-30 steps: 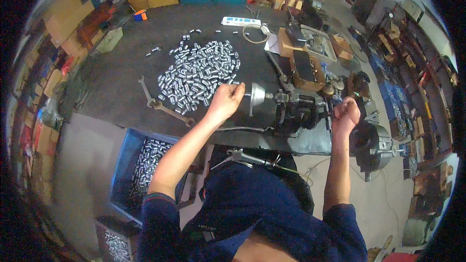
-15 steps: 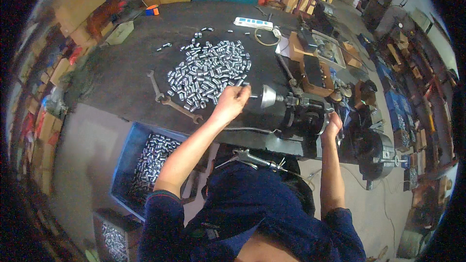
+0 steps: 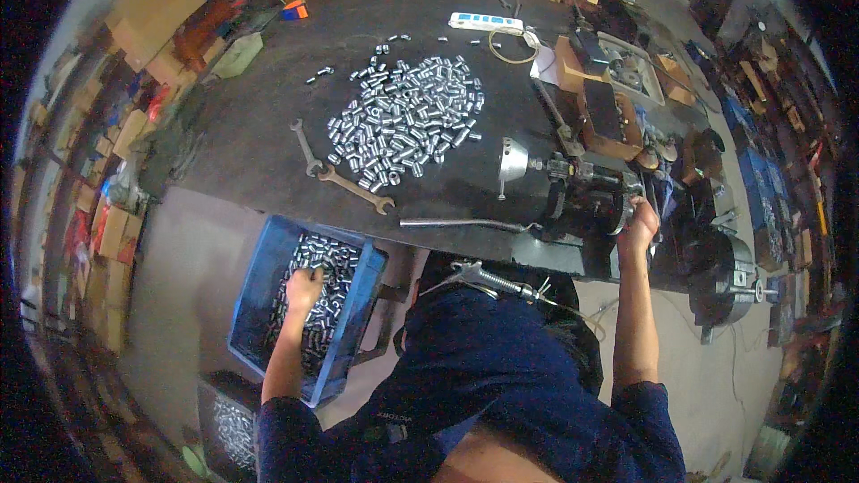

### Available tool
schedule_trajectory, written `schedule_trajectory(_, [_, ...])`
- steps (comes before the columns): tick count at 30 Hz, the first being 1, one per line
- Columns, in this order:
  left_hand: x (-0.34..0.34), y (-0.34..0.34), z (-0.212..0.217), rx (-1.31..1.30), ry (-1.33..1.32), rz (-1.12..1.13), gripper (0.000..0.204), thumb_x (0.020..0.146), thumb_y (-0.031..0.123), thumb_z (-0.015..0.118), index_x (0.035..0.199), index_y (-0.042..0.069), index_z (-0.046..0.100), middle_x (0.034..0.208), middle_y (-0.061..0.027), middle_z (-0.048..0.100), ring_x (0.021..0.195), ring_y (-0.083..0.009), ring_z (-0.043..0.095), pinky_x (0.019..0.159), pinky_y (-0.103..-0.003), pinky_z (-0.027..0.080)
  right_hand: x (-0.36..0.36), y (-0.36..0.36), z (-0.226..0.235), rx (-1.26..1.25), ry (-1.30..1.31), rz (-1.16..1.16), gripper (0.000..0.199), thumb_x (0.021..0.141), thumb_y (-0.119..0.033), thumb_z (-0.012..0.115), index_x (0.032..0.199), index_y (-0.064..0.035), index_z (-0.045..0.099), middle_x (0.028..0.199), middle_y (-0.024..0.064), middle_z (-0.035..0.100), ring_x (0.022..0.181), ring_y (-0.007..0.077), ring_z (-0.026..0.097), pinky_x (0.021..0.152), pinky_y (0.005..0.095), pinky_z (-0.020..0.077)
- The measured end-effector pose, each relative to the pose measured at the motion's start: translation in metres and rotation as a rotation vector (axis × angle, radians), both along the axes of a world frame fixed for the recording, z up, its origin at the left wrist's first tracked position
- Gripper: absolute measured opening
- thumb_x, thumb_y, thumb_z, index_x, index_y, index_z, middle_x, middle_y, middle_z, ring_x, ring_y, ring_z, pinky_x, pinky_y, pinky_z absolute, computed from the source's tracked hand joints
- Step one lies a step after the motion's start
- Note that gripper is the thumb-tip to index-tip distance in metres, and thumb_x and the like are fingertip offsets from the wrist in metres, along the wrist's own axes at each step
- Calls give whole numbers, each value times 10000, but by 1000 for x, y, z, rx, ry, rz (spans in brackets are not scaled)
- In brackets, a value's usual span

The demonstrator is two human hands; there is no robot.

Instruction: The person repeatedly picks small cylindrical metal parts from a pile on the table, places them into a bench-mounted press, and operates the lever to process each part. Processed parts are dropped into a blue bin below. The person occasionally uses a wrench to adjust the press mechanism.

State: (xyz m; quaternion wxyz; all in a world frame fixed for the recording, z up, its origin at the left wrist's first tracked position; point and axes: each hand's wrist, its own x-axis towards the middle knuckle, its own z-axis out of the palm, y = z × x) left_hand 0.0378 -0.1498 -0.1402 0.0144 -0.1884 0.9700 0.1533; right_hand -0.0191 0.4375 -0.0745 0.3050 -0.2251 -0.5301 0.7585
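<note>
Mostly dark tabletop point(image 3: 242, 125), grey floor point(image 3: 174, 304)

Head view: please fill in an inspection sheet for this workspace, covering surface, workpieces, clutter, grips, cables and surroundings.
Surface: dark tabletop, with a few loose metal pieces beyond the main heap.
Workpieces: short silver cylinders heaped on the tabletop, more in the blue bin below its near edge; black metal fixture to the heap's right.
Clutter: two wrenches near the heap; brown box beyond the fixture.
Grips: left grip in the bin among cylinders, any hold hidden; right grip at the fixture's right end, hold unclear.
Cables: pale loop beside the white power strip.
Surroundings: loaded shelves along the right.
</note>
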Motion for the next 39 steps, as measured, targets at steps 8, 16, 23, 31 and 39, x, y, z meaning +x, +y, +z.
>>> schedule_trajectory(8, [-48,64,82,252,493,-287,159,712,177,567,795,43,571,733,-164,592,691,-334,573,605,-405,446,-6,9,-10,-24,10,-12,153,757,-172,491,649,-84,553,557,-45,401,433,47,332,373,199,226])
schedule_trajectory(16, [-151,180,102,4,436,-591,132,726,201,550,776,86,593,692,-142,587,673,-313,577,595,-413,452,0,-3,4,-89,49,-11,128,750,-158,501,667,-76,553,568,-24,454,398,51,357,335,181,242])
schedule_trajectory(23, [-157,185,93,-139,308,-656,187,697,237,596,784,76,558,672,-156,580,671,-329,576,595,-445,448,1,4,-2,-62,-13,17,109,736,-129,496,682,-52,551,616,-6,498,481,88,437,440,224,339])
schedule_trajectory(31, [-153,183,101,-147,277,-714,163,662,253,613,682,94,585,664,-149,583,638,-333,570,571,-428,451,0,7,-9,27,8,0,175,774,-209,517,684,-64,559,615,-19,479,526,79,411,450,225,309])
schedule_trajectory(39, [-134,213,148,1296,140,-758,175,745,34,577,904,-26,537,674,-52,570,579,-106,554,525,-221,449,-5,11,-18,-4,128,24,136,772,-154,492,722,-44,556,575,2,478,423,85,395,380,204,298])
